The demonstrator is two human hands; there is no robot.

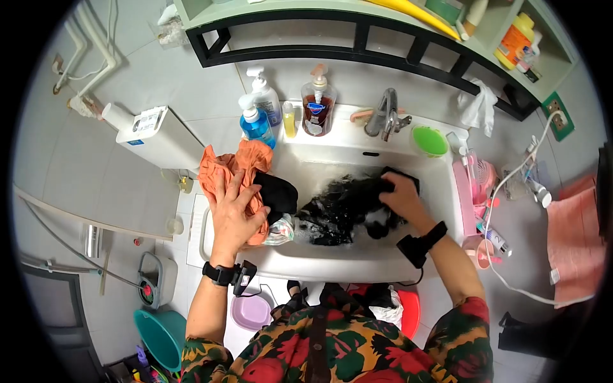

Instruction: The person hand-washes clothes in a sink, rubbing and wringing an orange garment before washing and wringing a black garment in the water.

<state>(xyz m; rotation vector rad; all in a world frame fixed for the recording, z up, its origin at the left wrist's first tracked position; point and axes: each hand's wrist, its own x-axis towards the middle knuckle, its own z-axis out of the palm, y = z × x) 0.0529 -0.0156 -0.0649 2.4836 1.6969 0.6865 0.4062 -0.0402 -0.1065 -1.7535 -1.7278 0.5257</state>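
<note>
A white sink (332,265) holds sudsy water and a soaked black garment (338,207). My right hand (403,199) grips the raised edge of that garment at the basin's right side, fingers curled round the fabric. On the left ledge lies a crumpled orange cloth (220,166), with my left hand (231,220) resting on it, fingers spread. Beside that hand are a folded black cloth (279,195) and a bit of white patterned cloth (281,231). Part of the orange cloth is hidden under my palm.
Behind the basin stand a blue pump bottle (257,127), a dark red soap bottle (318,108) and a faucet (385,115). A green bowl (429,140) sits at the back right corner. A white cable (488,223) hangs at right. Below are a purple basin (251,311) and red tub (408,313).
</note>
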